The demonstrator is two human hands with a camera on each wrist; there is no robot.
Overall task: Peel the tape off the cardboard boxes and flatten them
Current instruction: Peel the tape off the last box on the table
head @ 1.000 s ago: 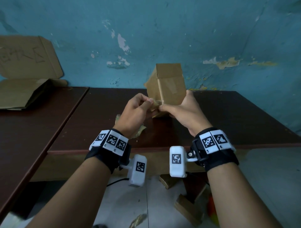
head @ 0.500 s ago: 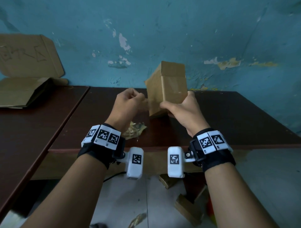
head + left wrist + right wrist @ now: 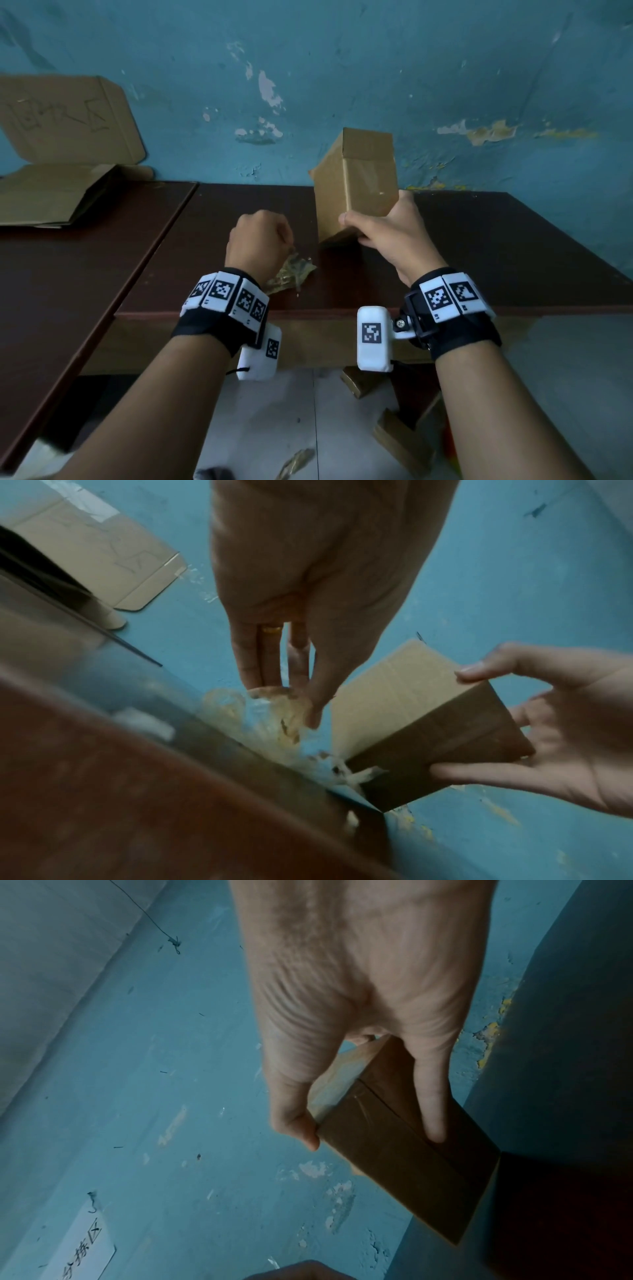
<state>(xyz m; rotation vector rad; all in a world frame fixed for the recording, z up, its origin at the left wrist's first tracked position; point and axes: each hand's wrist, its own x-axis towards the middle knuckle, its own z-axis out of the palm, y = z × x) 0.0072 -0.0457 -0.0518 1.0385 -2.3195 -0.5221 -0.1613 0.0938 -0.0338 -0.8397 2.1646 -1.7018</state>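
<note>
A small brown cardboard box [image 3: 356, 181] stands tilted above the dark table [image 3: 479, 257], its low corner near the tabletop. My right hand [image 3: 371, 219] grips its lower end, thumb on the near face and fingers behind. The right wrist view shows the thumb and a finger [image 3: 431, 1110] clamped across the box [image 3: 394, 1164]. My left hand [image 3: 260, 240] is curled just left of the box. In the left wrist view its fingertips [image 3: 301, 696] pinch a crumpled wad of clear tape [image 3: 270, 718], which reaches to the box's corner [image 3: 356, 772]. The wad [image 3: 291, 277] shows below that hand.
Flattened cardboard [image 3: 58, 164] lies and leans against the blue wall on a second table [image 3: 51, 291] at the left. Cardboard pieces [image 3: 400, 442] lie on the floor under the table. A scrap of tape [image 3: 294, 462] lies on the floor tiles.
My left hand has left the box and drawn down and to the left, over the tape wad. The right hand has kept hold of the box and turned it slightly.
</note>
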